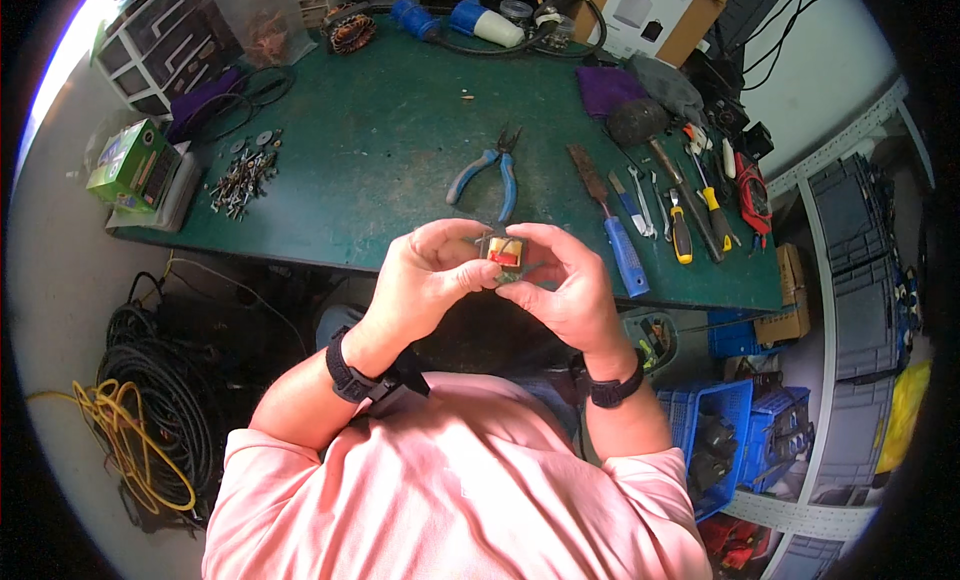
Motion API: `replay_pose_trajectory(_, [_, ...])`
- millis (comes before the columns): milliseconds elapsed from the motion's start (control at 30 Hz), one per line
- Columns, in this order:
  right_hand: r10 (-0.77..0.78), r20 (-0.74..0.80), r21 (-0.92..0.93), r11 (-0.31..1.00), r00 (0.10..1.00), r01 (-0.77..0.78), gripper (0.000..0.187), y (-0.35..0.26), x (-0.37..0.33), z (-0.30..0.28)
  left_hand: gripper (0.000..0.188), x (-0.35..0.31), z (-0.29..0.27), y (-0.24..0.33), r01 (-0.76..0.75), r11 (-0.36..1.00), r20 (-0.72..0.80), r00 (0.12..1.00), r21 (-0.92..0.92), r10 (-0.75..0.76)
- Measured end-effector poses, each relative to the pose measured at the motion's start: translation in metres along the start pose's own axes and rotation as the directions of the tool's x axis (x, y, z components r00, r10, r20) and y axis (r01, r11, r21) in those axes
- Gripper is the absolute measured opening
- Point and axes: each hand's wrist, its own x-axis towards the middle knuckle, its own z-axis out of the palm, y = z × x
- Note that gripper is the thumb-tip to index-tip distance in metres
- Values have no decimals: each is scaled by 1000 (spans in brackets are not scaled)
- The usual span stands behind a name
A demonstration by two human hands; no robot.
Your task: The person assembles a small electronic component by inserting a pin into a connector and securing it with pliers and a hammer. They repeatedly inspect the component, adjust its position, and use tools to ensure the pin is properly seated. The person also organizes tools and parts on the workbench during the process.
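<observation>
Both hands meet just over the near edge of the green workbench [400,140], pinching a small transformer-like part [505,252] between them. It has a dark frame, a yellow and red middle, and a bit of green at its lower side. My left hand [432,275] grips it from the left with thumb and fingers. From the right, my right hand [565,285] holds it with thumb and index finger. Fingertips cover parts of its sides. Straight beyond the hands lie blue-handled pliers [485,175], jaws pointing away and handles spread.
Screws [243,178] are heaped at the left beside a green box [135,170]. A blue-handled file [622,250], wrenches [650,200], screwdrivers [681,230] and a hammer [635,125] lie at the right. Coiled cables [150,380] hang lower left; blue crates [715,440] stand lower right.
</observation>
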Motion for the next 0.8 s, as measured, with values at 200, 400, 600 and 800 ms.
replay_pose_trajectory(200, [-22, 30, -285, 958, 999, 30, 32, -13, 11, -11, 45, 8, 1, 10, 21, 987, 9, 1000, 159, -22])
replay_pose_trajectory(400, [40, -119, -322, 944, 992, -77, 23, -17, 48, -61, 70, 52, 1, 22, -75, 164, 31, 966, 984, 256])
replay_pose_trajectory(600, [108, -127, -326, 934, 986, -144, 26, -28, 69, -84, 79, 74, 31, 18, 36, 2, -36, 998, 999, 61])
replay_pose_trajectory(800, [101, -122, -320, 938, 987, -136, 30, -6, 69, -83, 69, 79, 32, 13, 66, -1, -66, 998, 998, 23])
